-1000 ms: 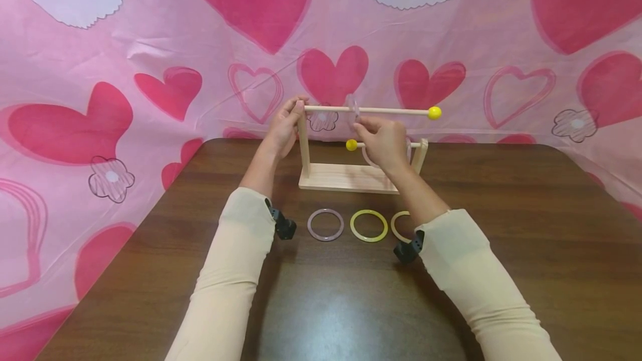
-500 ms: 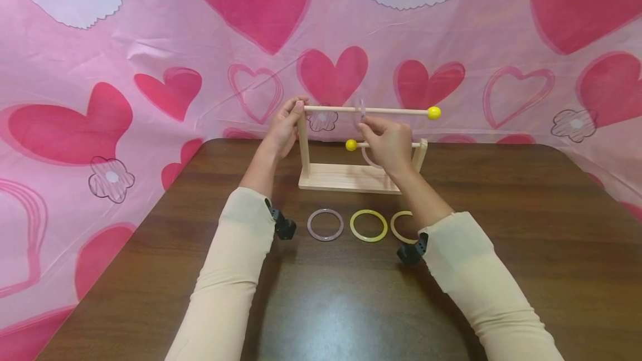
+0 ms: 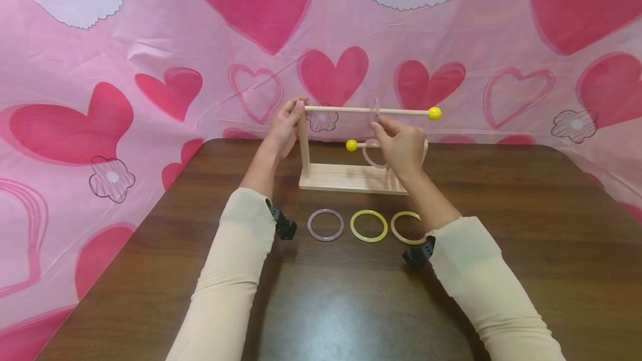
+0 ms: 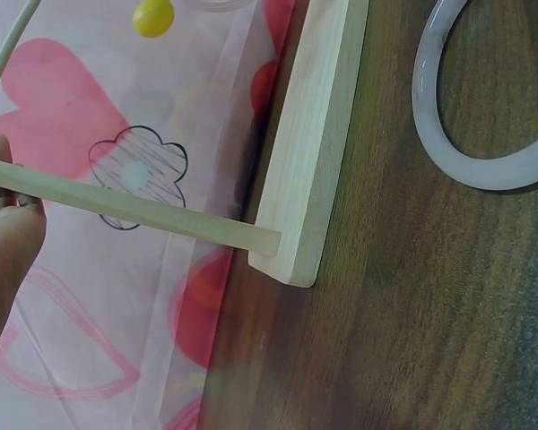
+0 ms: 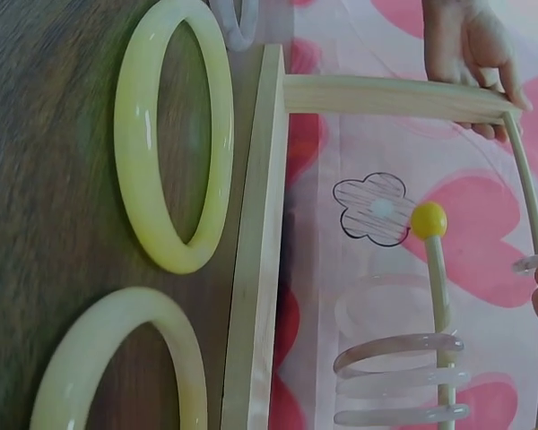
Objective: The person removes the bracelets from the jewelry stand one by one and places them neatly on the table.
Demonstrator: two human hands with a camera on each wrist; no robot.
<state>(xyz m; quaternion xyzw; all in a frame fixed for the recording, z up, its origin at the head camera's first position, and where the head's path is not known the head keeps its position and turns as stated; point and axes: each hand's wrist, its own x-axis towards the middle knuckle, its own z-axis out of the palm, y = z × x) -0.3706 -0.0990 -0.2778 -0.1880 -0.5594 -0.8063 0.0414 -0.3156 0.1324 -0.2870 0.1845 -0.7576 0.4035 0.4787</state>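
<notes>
A wooden rack [image 3: 351,177] has two rods tipped with yellow balls. My left hand [image 3: 285,130] grips the top of its left post [image 4: 134,208], where the upper rod [image 3: 331,108] begins. Between thumb and fingertips, my right hand [image 3: 405,148] pinches a translucent pale ring [image 3: 377,106] that is around the upper rod, right of its middle. Several pale rings, among them a greyish-mauve ring [image 5: 399,342], hang around the lower rod [image 5: 437,287]. In the head view the right hand partly covers them and the right post.
In front of the rack, a mauve ring [image 3: 309,225], a yellow ring [image 3: 353,226] and a pale yellow ring [image 3: 393,227] lie in a row on the brown table [image 3: 331,311]. A pink heart-patterned cloth [image 3: 215,27] hangs behind the table.
My right hand has moved to the right, sliding the pinched ring along the upper rod toward its yellow ball end. The left hand stays on the post.
</notes>
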